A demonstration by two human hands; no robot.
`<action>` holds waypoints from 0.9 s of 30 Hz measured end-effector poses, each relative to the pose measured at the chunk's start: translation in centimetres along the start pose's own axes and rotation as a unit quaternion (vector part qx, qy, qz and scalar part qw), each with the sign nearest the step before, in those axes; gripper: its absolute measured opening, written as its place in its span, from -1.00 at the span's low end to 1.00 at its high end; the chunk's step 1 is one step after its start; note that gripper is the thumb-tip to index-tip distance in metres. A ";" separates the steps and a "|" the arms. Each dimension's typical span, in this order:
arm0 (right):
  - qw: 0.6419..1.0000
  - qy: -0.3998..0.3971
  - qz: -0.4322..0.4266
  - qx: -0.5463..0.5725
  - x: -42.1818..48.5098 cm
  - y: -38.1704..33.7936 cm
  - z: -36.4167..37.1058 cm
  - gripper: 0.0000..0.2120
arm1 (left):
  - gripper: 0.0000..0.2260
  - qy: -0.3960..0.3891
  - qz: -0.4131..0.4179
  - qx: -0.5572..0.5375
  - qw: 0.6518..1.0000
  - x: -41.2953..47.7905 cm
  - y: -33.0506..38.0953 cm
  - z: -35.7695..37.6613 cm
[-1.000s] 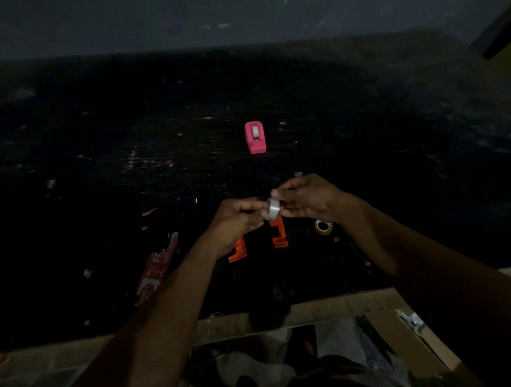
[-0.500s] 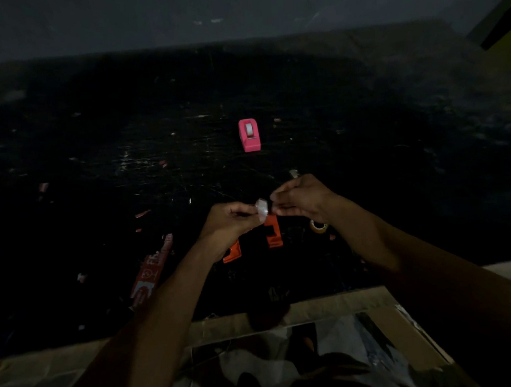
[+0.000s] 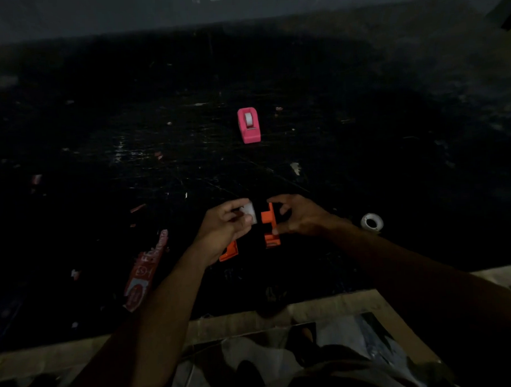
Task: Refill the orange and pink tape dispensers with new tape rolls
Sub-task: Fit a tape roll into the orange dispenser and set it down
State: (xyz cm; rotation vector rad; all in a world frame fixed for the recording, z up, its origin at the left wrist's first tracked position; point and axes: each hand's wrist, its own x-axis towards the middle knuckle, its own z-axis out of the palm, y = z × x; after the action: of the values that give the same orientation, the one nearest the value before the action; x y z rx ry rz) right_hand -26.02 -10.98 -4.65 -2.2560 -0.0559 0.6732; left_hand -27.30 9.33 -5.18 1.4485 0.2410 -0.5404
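My left hand (image 3: 225, 224) pinches a small white tape roll (image 3: 249, 211) just above the dark table. Right beside it, my right hand (image 3: 300, 215) grips one orange dispenser piece (image 3: 269, 225) standing on the table. A second orange piece (image 3: 229, 250) lies under my left wrist, partly hidden. The pink tape dispenser (image 3: 248, 124) stands farther back at the centre, with a white roll seated in it. A loose tape ring (image 3: 371, 221) lies to the right of my right forearm.
The black table (image 3: 102, 140) is scratched and strewn with small scraps. A red and white wrapper (image 3: 145, 269) lies at the left front. A pale scrap (image 3: 296, 168) sits behind my hands. The table's wooden front edge (image 3: 238, 320) runs below my arms.
My hands parted: the right let go of the white roll and dropped onto the orange dispenser piece. The left keeps the roll. The loose tape ring is now uncovered.
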 end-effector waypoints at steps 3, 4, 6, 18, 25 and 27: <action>1.000 0.005 0.004 0.024 0.1 0.2 0.1 -0.26 | -0.62 0.000 -0.007 0.006 1.000 0.3 0.0 0.4; 0.999 0.009 0.005 0.037 0.1 0.2 0.1 -0.26 | -0.61 0.002 -0.009 0.006 1.000 0.3 0.0 0.4; 0.998 0.019 -0.003 0.060 0.1 0.0 0.2 -0.28 | -0.61 0.001 -0.013 0.002 1.000 0.5 0.0 0.4; 0.994 0.042 -0.032 0.101 -1.1 -2.2 -0.8 -0.32 | -0.66 -0.043 0.005 -0.008 0.999 0.6 1.4 0.2; 0.991 0.052 -0.046 0.117 -1.7 -4.0 -0.8 -0.30 | -0.65 -0.045 0.037 0.023 0.998 0.0 2.9 0.2; 0.988 0.059 -0.044 0.139 -1.8 -4.3 -0.7 -0.31 | -0.65 -0.034 0.058 0.060 0.996 -0.1 3.3 -0.1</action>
State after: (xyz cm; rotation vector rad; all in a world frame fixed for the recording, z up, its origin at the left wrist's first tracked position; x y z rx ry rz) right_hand -26.52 -8.83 -0.52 -2.0078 -0.0035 0.4670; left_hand -25.79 9.54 -2.30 1.5479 0.0702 -0.5160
